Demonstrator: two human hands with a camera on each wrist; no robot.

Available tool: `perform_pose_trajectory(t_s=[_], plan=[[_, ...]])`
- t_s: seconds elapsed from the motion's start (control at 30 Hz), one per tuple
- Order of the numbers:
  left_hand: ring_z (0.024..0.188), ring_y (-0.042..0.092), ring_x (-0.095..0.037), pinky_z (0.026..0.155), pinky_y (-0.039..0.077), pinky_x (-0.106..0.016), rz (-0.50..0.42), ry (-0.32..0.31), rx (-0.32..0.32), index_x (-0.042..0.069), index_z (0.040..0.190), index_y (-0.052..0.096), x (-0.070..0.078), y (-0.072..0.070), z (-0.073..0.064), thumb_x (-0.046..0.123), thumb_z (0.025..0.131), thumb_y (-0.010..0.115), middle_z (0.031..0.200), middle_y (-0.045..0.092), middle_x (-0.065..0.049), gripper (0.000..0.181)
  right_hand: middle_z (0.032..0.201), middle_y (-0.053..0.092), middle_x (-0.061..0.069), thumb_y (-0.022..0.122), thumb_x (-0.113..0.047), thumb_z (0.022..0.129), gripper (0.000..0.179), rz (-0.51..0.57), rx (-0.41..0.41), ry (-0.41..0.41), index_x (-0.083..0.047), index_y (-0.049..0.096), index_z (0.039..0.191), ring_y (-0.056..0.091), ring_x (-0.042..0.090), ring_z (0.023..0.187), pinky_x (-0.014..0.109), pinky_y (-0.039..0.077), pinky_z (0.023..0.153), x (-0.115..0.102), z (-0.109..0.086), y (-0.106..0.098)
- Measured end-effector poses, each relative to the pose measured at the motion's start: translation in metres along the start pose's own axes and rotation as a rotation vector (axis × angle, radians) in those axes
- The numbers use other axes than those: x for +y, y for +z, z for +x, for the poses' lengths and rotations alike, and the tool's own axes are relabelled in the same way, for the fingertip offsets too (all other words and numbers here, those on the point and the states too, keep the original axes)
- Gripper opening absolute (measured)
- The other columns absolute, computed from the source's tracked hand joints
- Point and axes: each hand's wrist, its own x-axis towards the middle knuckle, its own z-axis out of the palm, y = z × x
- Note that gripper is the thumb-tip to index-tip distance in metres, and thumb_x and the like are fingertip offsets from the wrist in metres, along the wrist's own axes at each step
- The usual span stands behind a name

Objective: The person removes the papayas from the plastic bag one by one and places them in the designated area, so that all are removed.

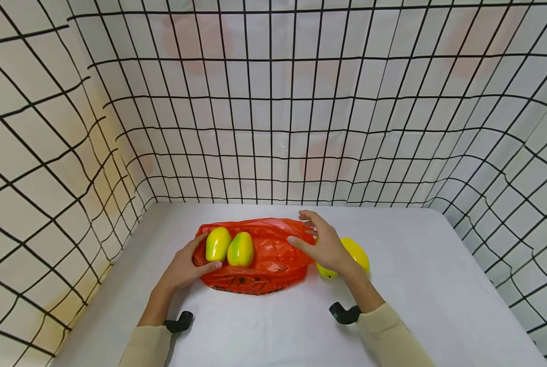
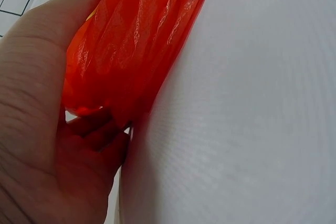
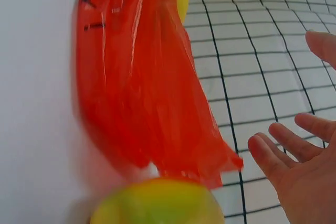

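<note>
A red plastic bag (image 1: 278, 250) with black print lies on the white table. Two yellow-green mangoes, a left mango (image 1: 218, 244) and a right mango (image 1: 241, 250), sit at its left part. My left hand (image 1: 186, 265) holds the bag's left end, thumb in front and fingers behind; in the left wrist view the fingers are partly hidden by the bag (image 2: 131, 40). Over the bag's right end hovers my right hand (image 1: 321, 244), fingers spread and apart from the bag in the right wrist view. More yellow fruit (image 1: 357, 253) lies beside the bag, partly hidden beneath my right wrist.
White walls with a black wire grid (image 1: 291, 112) stand behind and on both sides of the table (image 1: 264, 331). A black curved piece (image 1: 180, 322) sits at my left wrist and another black piece (image 1: 344, 313) at my right wrist.
</note>
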Motion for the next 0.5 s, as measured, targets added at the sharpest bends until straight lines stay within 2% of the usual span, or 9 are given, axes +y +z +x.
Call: perform_pose_trajectory(t_s=[0.23,0.4,0.5], plan=[[0.143,0.043,-0.04,0.108,0.048,-0.064,0.004,-0.009,0.003,0.018,0.164,0.028,0.0,0.0,0.0,0.071,0.074,0.078,0.162,0.04,-0.016,0.116,0.156,0.048,0.004,0.076,-0.054,0.089,0.08,0.056,-0.07,0.022,-0.026,0.039,0.154,0.051,0.03,0.14,0.056,0.048,0.112,-0.012,0.008,0.024],[0.143,0.043,-0.04,0.108,0.049,-0.063,0.006,-0.008,0.002,0.019,0.164,0.028,0.001,0.0,0.0,0.072,0.074,0.078,0.162,0.04,-0.015,0.116,0.153,0.051,0.005,0.077,-0.052,0.089,0.075,0.066,-0.083,0.022,-0.03,0.043,0.151,0.054,0.028,0.136,0.055,0.05,0.11,-0.013,0.013,0.04],[0.143,0.043,-0.04,0.106,0.05,-0.062,0.001,-0.008,0.002,0.019,0.163,0.028,0.002,0.0,0.0,0.071,0.073,0.078,0.162,0.04,-0.015,0.116,0.153,0.051,0.006,0.077,-0.052,0.089,0.076,0.05,-0.086,0.026,-0.027,0.043,0.152,0.056,0.026,0.133,0.053,0.053,0.107,-0.013,0.017,0.049]])
